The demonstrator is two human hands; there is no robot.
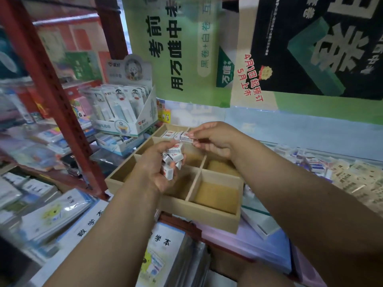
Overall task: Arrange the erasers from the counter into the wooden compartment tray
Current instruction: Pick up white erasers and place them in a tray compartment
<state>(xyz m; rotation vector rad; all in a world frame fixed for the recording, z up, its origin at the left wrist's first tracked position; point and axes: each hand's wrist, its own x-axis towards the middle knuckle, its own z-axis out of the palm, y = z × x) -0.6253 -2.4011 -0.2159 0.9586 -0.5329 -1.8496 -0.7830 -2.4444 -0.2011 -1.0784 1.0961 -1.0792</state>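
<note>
A wooden compartment tray [207,216] sits on the counter in front of me. My left hand [155,168] hovers over its middle and grips a bunch of several white erasers [173,157] with red and blue labels. My right hand [213,139] is above the tray's far part and pinches a single wrapped eraser [185,136] between thumb and fingers. A few erasers [169,134] lie in the far left compartment. The near compartments show only their bare brown floor. More loose erasers [310,160] lie on the counter to the right.
A red metal shelf post [62,104] rises at the left, close to the tray. A display box of correction tape [124,112] stands behind the tray. Exercise books [53,214] lie at the lower left, posters cover the wall behind, and pink folders [259,243] sit below the tray.
</note>
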